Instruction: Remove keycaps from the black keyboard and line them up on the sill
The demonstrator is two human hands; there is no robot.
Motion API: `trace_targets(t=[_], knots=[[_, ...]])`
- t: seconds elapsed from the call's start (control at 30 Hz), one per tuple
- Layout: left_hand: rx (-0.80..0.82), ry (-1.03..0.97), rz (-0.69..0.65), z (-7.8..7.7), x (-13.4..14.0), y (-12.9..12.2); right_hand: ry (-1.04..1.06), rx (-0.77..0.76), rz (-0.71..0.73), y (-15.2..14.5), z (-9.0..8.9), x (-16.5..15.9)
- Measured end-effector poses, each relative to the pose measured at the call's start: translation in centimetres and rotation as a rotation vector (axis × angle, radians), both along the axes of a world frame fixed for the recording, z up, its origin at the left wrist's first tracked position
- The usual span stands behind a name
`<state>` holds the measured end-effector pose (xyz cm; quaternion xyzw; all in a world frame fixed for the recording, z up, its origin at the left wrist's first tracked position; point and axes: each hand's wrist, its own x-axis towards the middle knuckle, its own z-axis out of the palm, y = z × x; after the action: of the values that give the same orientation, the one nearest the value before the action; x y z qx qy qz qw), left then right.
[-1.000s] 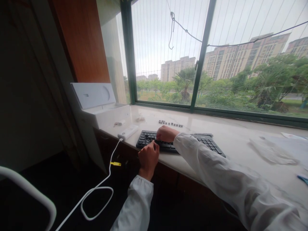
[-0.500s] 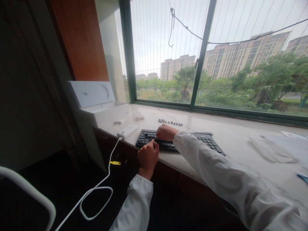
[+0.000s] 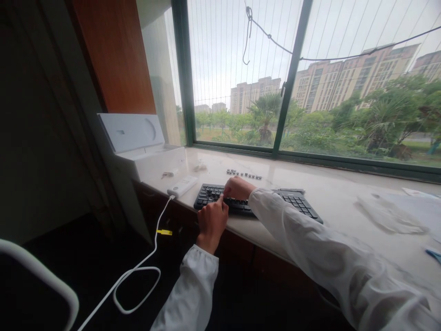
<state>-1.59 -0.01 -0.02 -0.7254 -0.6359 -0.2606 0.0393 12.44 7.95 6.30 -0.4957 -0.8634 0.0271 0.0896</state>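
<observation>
A black keyboard lies along the front edge of the pale ledge, with several gaps where keycaps are off. My right hand is over its middle, fingers bent down and closed near the keys; the fingertips are mostly hidden. From the near side, my left hand reaches to the same spot, most fingers curled and one digit stretched toward the right fingertips. Whatever either hand holds is too small or hidden to name. Loose keycaps sit in a row behind the keyboard.
Left of the keyboard lies a white device with a white cable hanging off the edge. An opened white box stands farther left. Clear plastic bags lie at right. A green-framed window borders the ledge's back.
My left hand has shifted slightly, its pointing digit now stretched farther up toward the right fingertips. My right hand stays almost in place over the keyboard.
</observation>
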Motion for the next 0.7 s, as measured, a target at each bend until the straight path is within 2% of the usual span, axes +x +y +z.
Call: trace_targets(t=[0.2, 0.7], knots=[[-0.006, 0.019, -0.005, 0.31, 0.09, -0.2, 0.079, -0.05, -0.01, 0.32, 0.03, 0.65], [-0.002, 0.019, 0.004, 0.24, 0.1, -0.26, 0.114, -0.078, -0.064, 0.2, 0.25, 0.52]])
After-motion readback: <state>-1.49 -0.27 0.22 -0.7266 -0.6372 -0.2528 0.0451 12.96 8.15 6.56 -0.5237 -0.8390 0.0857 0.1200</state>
